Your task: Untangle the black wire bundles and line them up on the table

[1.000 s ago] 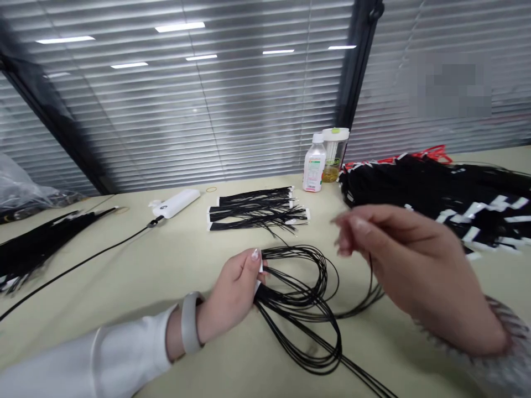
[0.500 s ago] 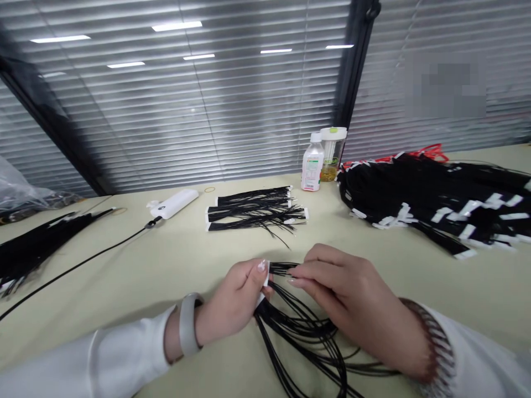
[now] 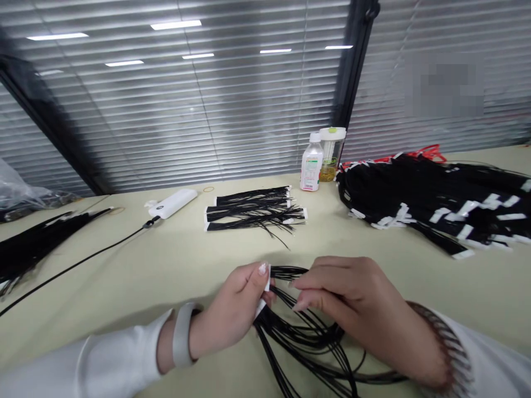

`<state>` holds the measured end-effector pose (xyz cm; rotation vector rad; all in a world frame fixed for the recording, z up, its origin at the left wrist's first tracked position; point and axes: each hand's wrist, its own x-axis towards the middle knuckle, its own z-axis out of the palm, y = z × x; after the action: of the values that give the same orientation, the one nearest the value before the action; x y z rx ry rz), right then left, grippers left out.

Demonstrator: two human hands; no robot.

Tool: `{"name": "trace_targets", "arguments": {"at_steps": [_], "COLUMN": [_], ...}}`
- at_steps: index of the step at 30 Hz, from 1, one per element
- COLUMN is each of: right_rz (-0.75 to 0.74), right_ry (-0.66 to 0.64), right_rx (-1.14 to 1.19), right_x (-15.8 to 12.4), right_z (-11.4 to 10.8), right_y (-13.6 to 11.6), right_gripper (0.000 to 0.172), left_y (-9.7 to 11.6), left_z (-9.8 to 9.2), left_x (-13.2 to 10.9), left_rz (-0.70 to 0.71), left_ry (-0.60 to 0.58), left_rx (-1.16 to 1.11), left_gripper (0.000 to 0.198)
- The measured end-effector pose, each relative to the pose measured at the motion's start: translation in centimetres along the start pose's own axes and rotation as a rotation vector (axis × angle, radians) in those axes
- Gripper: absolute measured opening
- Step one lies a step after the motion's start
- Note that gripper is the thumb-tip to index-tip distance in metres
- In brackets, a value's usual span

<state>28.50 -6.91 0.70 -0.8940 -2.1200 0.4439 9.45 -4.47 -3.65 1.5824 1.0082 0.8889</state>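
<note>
My left hand [image 3: 243,298] is closed on the white-taped end [image 3: 267,277] of a bundle of thin black wires, thumb on top. A second white-banded end [image 3: 260,308] sticks out just below those fingers. From both ends the black wires [image 3: 309,331] run right and loop down toward the bottom edge. Over the upper strands is my right hand [image 3: 352,301], its thumb and index fingertip a little apart. Some strands pass behind its fingers, where I cannot see how they lie.
Several short wire bundles [image 3: 253,210] lie ahead. A large pile of black wires [image 3: 435,193] with white bands is at right. A bottle [image 3: 311,166] and a cup [image 3: 333,149] stand behind. Left are a white device [image 3: 172,203] with a cable and more black wires [image 3: 45,243].
My right thumb and index finger have parted from their near-pinch by the upper strands, and that hand has shifted slightly right and down. My left hand keeps its hold on the taped end.
</note>
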Motion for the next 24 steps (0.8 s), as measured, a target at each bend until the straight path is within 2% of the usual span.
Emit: {"name": "trace_targets", "arguments": {"at_steps": [5,8,10,18,24], "right_rz": [0.017,0.120,0.170,0.104,0.013], "right_ry": [-0.075,-0.047,-0.024,-0.047,-0.030], "right_rx": [-0.030,-0.104,-0.176,-0.312,-0.356], "right_x": [0.2,0.0,-0.2,-0.7,-0.7], "right_z": [-0.3,0.0,0.2,0.9,1.2], "right_y": [0.0,0.0,0.1,0.5,0.8], "right_gripper": [0.021,0.011,0.014,0.022,0.025], "left_y": [0.3,0.3,0.3,0.5,0.3], "left_z": [0.0,-0.1,-0.1,0.0,0.0], "left_x": [0.1,0.1,0.1,0.1,0.1], "left_rz": [0.030,0.053,0.057,0.123,0.114], "left_ry": [0.001,-0.032,-0.047,-0.096,-0.112], "left_rx": [0.033,0.040,0.059,0.128,0.133], "left_gripper": [0.044,0.043,0.043,0.044,0.043]}}
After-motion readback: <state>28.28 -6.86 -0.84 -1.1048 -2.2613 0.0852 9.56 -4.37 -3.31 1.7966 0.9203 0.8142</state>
